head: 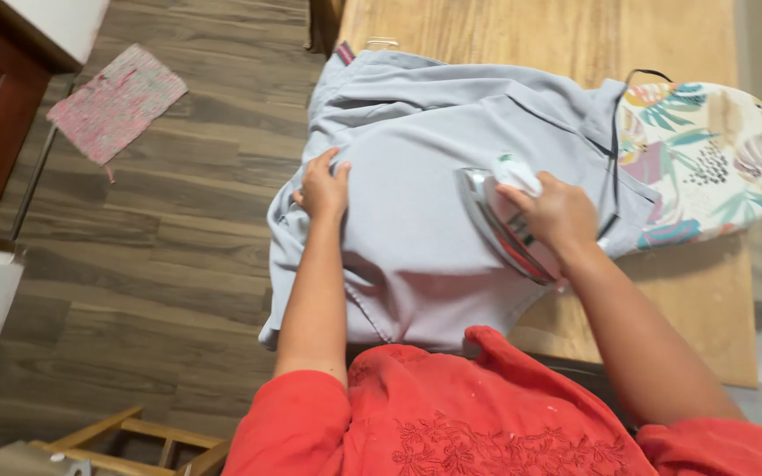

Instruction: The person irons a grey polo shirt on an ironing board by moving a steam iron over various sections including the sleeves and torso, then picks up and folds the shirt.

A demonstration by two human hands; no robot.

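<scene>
From the head camera, a pale grey garment of smooth, thin cloth is draped over an ironing board, whose rounded nose shows a cover printed with leaves and dots in teal, pink and tan. The cloth lies mostly flat, with soft creases near its left edge and a seam running down toward the person's body.

The left hand lies on the garment near its left edge, fingers bent and pressing the fabric down; it grips nothing that can be seen. The right hand is closed round the handle of a clothes iron, which sits on the grey cloth right of centre. Its shiny metal soleplate edge is tilted toward the camera, and the white body above it is largely covered by the hand (the handle itself is hidden). A dark cord runs across the garment's right side and over the board.

Behind the board lies a light wooden surface with visible grain. The floor is grey-brown planking; a small speckled pink mat lies on it at upper left. The person's red embroidered top fills the bottom edge.
</scene>
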